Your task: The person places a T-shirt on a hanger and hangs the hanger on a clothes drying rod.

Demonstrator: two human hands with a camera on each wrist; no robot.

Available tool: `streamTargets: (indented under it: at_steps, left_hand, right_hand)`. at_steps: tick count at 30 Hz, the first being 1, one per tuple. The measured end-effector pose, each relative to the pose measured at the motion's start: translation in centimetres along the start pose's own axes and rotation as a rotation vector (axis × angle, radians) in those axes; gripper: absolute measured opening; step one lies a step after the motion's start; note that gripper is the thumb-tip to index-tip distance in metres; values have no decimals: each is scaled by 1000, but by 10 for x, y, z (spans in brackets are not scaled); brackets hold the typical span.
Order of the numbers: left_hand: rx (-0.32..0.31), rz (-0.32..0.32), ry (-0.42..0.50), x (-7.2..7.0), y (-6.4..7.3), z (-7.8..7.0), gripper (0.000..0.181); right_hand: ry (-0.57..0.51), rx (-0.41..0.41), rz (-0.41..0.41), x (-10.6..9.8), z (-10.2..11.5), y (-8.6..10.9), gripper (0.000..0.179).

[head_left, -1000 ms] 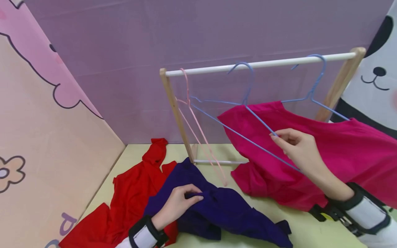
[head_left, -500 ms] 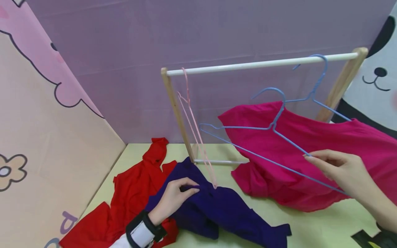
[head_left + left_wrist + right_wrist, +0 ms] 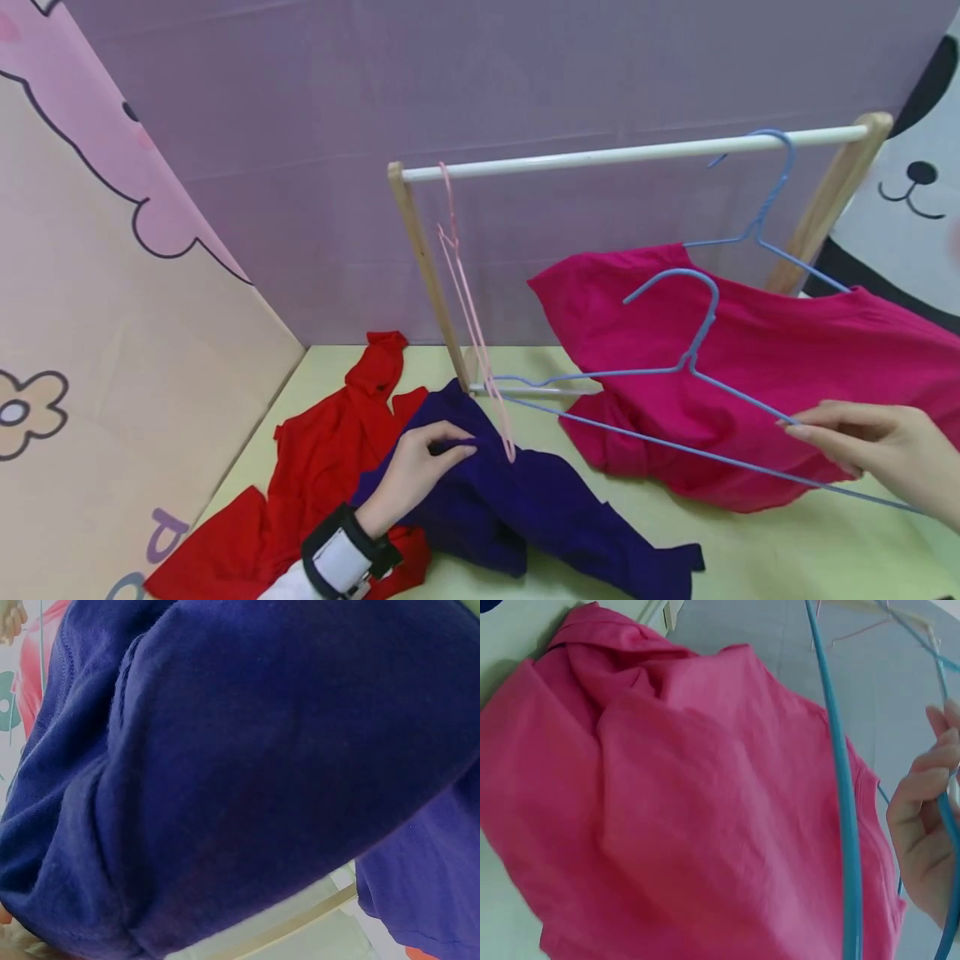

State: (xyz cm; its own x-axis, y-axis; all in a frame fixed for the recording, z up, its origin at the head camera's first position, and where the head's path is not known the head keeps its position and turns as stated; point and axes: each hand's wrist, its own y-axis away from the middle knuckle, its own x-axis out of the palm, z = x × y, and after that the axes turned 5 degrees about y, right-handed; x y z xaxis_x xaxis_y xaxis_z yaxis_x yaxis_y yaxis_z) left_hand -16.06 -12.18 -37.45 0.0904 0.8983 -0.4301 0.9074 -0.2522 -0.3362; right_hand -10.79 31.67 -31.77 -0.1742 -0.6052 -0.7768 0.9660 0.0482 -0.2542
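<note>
In the head view my left hand (image 3: 412,471) pinches a fold of a navy blue garment (image 3: 577,517) that lies bunched on the table. Navy cloth (image 3: 285,750) fills most of the left wrist view. My right hand (image 3: 881,442) pinches the right arm of a blue wire hanger (image 3: 703,333), held off the rack with its hook pointing up and left. In the right wrist view, fingers (image 3: 930,817) grip the blue wire. Behind this hanger, a bright pink garment (image 3: 787,350) hangs on a second blue hanger (image 3: 765,212).
A small wooden rack with a white rod (image 3: 600,158) stands at the back. At its left end hangs a bare pink wire hanger (image 3: 453,208), its lower end in front of the navy garment. A red garment (image 3: 315,467) lies at the left.
My right hand has taken the blue hanger off the rod and brought it down and right. The pink hanger has swung round. My left hand has shifted slightly up and left, still pinching the navy cloth.
</note>
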Motion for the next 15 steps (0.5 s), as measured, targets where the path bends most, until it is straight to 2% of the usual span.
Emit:
streamTargets:
  at_steps: [5,7,12,15]
  left_hand:
    - [-23,10,15,-7,1,-21,12]
    - [-32,22,26,-8,1,-23,12]
    - [-7,39,56,-10,1,-21,11]
    - [1,40,65,-11,0,-18,10]
  right_hand:
    - [-43,-32,12,-1,-12,5,10]
    - [-62,-47,14,0,-15,7,11]
    - [-82,-63,23,1,-20,9,12]
    - [-61,-57,31,2,-22,10,11]
